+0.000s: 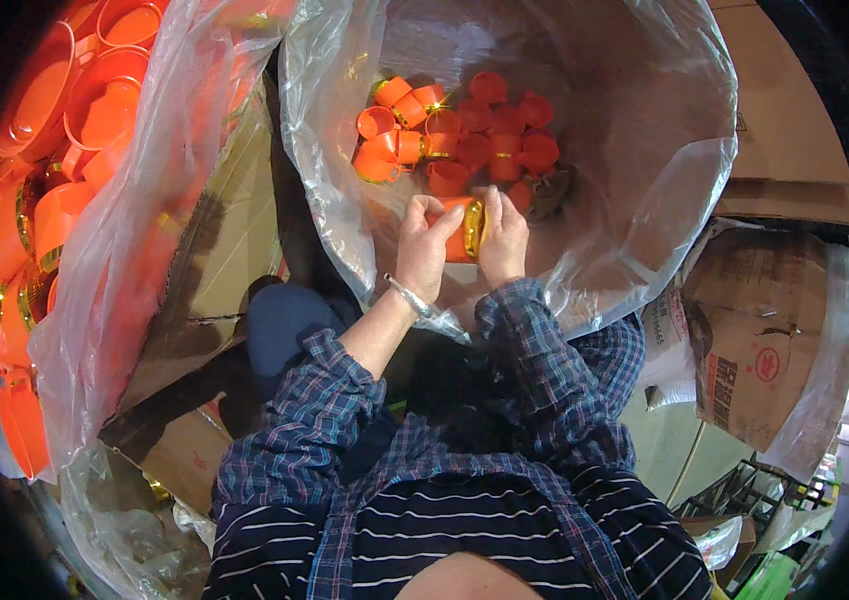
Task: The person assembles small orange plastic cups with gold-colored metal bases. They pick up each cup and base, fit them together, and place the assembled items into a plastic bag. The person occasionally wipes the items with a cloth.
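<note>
Over the near side of a clear plastic bag (645, 200) lining a round container, both of my hands hold one orange plastic cup (456, 246). A shiny gold band (475, 228) shows on its right side. My left hand (422, 250), with a silver bracelet at the wrist, is closed around the cup's left part. My right hand (505, 245) is closed at the gold-banded end, its fingers partly hidden. Several similar orange cups (507, 146) lie loosely in the bag just beyond my hands, some with gold bands.
At the left, a second plastic-lined container holds a heap of orange cups (105, 100). Cardboard flaps (225, 220) stand between the two. Toward the right are a large cardboard box (760, 340) and a cardboard sheet (790, 110). A black crate (745, 495) sits at lower right.
</note>
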The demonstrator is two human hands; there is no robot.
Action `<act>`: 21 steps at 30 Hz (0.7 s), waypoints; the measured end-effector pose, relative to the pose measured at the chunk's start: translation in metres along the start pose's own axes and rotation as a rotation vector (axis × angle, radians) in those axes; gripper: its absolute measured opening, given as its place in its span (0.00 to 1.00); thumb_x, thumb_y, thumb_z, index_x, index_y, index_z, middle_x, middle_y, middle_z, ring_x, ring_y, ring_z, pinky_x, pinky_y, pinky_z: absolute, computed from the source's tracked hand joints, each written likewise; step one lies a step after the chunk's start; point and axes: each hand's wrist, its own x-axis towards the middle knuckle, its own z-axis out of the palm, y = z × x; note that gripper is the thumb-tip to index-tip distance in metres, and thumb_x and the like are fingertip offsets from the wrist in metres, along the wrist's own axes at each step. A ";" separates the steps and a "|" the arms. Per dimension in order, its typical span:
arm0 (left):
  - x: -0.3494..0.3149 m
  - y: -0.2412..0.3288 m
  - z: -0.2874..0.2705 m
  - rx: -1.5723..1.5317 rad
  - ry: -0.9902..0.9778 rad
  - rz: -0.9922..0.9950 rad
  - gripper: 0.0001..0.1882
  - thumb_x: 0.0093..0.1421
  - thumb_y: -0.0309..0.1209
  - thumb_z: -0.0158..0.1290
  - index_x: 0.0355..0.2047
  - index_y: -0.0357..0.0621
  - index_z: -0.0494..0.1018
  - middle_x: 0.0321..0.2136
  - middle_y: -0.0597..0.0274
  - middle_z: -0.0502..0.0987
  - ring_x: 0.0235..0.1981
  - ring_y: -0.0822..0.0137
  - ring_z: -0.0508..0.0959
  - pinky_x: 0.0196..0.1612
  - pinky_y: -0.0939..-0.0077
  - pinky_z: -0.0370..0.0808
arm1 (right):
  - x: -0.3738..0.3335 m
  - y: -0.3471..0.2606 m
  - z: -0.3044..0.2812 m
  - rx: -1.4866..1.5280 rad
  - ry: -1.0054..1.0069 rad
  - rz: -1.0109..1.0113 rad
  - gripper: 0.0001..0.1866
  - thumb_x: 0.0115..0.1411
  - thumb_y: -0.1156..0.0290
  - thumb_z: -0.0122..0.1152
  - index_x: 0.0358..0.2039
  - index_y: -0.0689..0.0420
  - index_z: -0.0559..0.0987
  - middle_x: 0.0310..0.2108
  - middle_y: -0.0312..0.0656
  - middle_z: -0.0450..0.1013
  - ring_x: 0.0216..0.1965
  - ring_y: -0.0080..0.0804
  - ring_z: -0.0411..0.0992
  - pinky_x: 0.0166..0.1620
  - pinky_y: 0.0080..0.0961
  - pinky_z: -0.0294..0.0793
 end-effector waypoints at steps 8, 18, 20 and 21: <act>-0.005 0.006 0.011 0.365 -0.031 0.114 0.14 0.61 0.30 0.60 0.37 0.43 0.64 0.35 0.67 0.68 0.38 0.76 0.69 0.42 0.81 0.71 | -0.029 -0.011 0.003 -0.054 0.133 -0.155 0.20 0.70 0.63 0.46 0.54 0.63 0.72 0.54 0.52 0.69 0.55 0.46 0.66 0.58 0.35 0.63; 0.000 0.011 0.003 -0.400 -0.074 -0.206 0.18 0.66 0.32 0.51 0.54 0.42 0.65 0.45 0.60 0.72 0.48 0.67 0.72 0.52 0.69 0.72 | -0.003 0.010 -0.018 -0.108 -0.185 -0.487 0.25 0.49 0.66 0.67 0.49 0.58 0.75 0.51 0.52 0.70 0.50 0.52 0.69 0.55 0.39 0.70; -0.004 0.007 0.012 0.174 -0.120 0.021 0.34 0.66 0.37 0.53 0.66 0.37 0.51 0.53 0.53 0.69 0.54 0.61 0.70 0.59 0.65 0.68 | 0.007 0.015 -0.017 0.257 -0.043 -0.169 0.20 0.63 0.58 0.53 0.48 0.59 0.76 0.48 0.47 0.73 0.48 0.41 0.72 0.53 0.36 0.72; -0.009 0.002 0.017 0.281 -0.117 0.019 0.34 0.67 0.38 0.50 0.66 0.36 0.50 0.51 0.54 0.72 0.51 0.64 0.73 0.57 0.69 0.70 | 0.009 0.015 -0.013 0.922 -0.114 0.480 0.23 0.69 0.52 0.44 0.47 0.57 0.76 0.46 0.43 0.76 0.45 0.35 0.75 0.51 0.34 0.74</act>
